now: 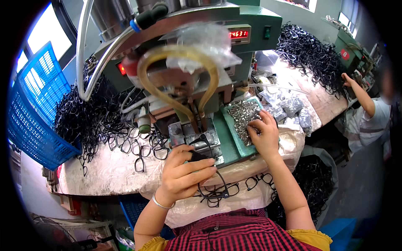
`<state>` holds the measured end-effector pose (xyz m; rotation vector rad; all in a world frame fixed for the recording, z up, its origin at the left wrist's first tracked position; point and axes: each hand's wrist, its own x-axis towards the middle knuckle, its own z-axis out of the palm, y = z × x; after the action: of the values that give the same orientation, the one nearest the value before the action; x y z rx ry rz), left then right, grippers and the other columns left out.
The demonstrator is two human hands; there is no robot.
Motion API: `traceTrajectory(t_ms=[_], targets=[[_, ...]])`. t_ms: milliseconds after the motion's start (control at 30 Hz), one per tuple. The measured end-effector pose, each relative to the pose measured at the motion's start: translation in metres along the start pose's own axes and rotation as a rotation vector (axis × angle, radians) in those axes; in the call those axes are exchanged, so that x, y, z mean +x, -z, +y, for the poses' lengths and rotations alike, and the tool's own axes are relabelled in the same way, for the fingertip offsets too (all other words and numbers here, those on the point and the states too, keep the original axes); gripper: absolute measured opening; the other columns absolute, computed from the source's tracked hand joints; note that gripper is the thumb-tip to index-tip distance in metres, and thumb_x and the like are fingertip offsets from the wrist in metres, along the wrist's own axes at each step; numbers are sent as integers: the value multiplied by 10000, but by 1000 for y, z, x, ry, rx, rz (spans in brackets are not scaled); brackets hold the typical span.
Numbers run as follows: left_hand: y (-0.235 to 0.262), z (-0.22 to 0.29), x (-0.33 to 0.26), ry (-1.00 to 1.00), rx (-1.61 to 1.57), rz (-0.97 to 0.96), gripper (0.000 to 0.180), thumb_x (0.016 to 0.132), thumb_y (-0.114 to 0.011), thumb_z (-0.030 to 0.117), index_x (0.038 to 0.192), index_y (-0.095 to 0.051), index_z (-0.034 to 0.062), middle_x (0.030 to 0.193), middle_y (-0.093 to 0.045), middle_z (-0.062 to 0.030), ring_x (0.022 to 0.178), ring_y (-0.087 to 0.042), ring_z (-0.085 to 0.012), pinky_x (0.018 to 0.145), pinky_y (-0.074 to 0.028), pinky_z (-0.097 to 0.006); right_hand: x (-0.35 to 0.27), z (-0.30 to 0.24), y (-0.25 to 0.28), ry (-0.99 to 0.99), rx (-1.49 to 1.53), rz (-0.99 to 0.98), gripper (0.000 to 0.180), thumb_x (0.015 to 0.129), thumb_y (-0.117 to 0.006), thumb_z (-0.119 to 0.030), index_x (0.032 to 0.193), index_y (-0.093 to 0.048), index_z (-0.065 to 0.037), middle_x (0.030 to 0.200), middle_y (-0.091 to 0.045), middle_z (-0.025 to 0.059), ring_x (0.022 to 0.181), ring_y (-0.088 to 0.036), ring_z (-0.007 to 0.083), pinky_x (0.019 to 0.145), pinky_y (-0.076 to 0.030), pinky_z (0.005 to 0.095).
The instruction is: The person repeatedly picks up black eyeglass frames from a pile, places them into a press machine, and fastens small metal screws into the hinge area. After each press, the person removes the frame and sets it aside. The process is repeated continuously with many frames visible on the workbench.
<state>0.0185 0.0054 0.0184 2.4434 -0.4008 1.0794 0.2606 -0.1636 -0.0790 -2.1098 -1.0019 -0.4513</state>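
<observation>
- Left hand (184, 173): fingers are curled and pressed together around a black eyeglass frame (211, 167), held just in front of the machine's work block (200, 140). The upper part of the frame is covered by the fingers; the lower rim loops out below them.
- Right hand (264, 136): laid on the green tray (234, 140) of small silver metal parts (243, 113), fingertips bent down into the heap. Whether a part is pinched cannot be told, as the fingertips are hidden by the back of the hand.
- The individual shape of the metal parts is too small to make out.
- Green bench machine (251, 25): upper body cut off at the top edge; a yellowish hose loop (178, 62) and a clear plastic bag (205, 42) hang before it and hide the tool head in part.
- Loose black frames (138, 148) are spread on the tabletop (104, 171) at left, with a dense pile (83, 113) behind them beside a blue plastic crate (37, 108), itself cut by the fisheye rim.
- More frames (222, 190) lie at the near tabletop edge, partly behind the left hand.
- Another heap of black frames (310, 54) is seen at far right, where a second person's arm (360, 94) reaches toward it; that figure is blurred at the rim.
</observation>
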Motion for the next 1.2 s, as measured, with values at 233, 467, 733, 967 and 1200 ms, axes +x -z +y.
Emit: traceTrajectory(t_ms=[233,467,733,967,1200], targets=[[-3,6,-14,45,63,28,260,784,-776,88,1040,-757,120,1117,-740,-55,818,-542,-248,891,-514,-463,27,-21,-24,351,-58,-156,169,767,-689,-67,926,-640,-43,1234,-625,159,1273,-539,345,878,-517,448],[41,61,-108,501,664,359,353,800,-700,-3,1147,-660,47,1169,-691,-124,1030,-618,-298,997,-462,-442,-8,5,8,-498,723,189,81,949,-646,-54,1012,-657,-5,869,-686,22,776,-633,115,746,-506,255],[114,-93,-150,560,915,-23,522,815,-568,-106,1315,-597,41,1005,-684,-157,1008,-616,-329,1081,-404,-474,19,-32,-44,-412,967,171,121,941,-633,-7,1041,-700,-11,923,-680,-3,845,-614,73,779,-472,212],[107,-102,-218,725,743,-168,390,761,-574,-61,1123,-673,45,932,-639,-143,919,-614,-344,861,-500,-446,-16,-19,4,-316,443,120,106,874,-697,15,979,-716,12,917,-712,65,855,-655,141,805,-507,277],[164,-177,-241,1073,798,112,254,927,-592,172,1161,-680,122,977,-585,-152,818,-603,-366,712,-492,-421,-29,-31,43,-196,458,98,124,827,-694,54,937,-717,2,929,-695,94,872,-653,209,811,-504,318]])
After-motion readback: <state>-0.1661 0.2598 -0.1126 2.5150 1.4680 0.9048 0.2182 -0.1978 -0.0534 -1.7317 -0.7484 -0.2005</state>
